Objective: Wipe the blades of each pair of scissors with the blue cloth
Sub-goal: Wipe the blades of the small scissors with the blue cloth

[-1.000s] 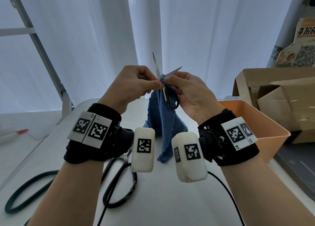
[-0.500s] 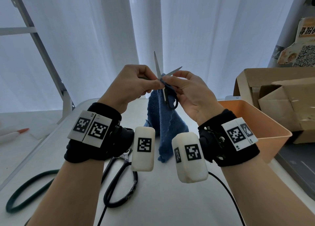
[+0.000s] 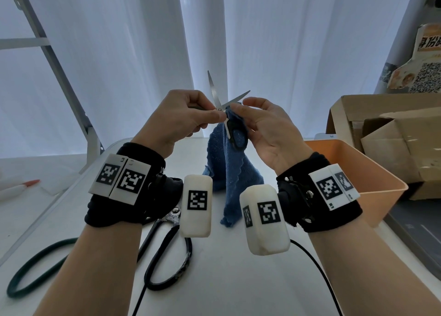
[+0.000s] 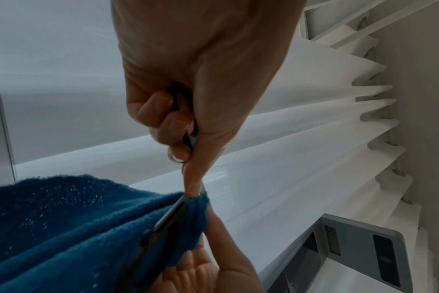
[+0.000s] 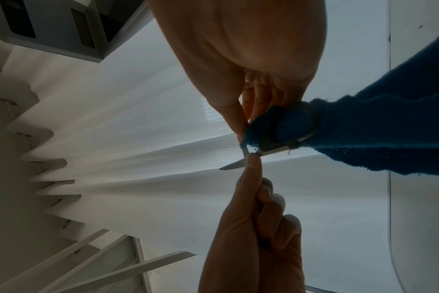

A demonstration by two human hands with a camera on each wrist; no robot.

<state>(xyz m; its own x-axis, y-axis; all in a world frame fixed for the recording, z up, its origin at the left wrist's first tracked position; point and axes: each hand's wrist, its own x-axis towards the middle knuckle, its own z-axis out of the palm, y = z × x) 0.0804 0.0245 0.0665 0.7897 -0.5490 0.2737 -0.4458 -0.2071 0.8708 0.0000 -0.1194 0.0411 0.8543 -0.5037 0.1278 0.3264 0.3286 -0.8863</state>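
A small pair of scissors [image 3: 218,101] with black handles is held up above the table, blades spread in a V. My left hand [image 3: 188,115] grips one handle, thumb near the pivot [image 4: 192,178]. My right hand [image 3: 260,122] pinches the blue cloth [image 3: 235,172] against the base of the right blade, and the cloth hangs down to the table. In the right wrist view the cloth [image 5: 364,134] wraps the other handle and a blade tip [image 5: 232,165] sticks out. A larger pair of black-handled scissors [image 3: 167,249] lies on the table under my left wrist.
An orange plastic bin [image 3: 372,179] stands at the right of the white table [image 3: 238,280], with cardboard boxes [image 3: 393,139] behind it. A dark green loop [image 3: 31,272] lies at the front left, a black cable [image 3: 317,268] at the right. A white curtain hangs behind.
The scissors' blades and both hands have stayed nearly in place. My right fingers with the cloth have shifted slightly at the base of the right blade.
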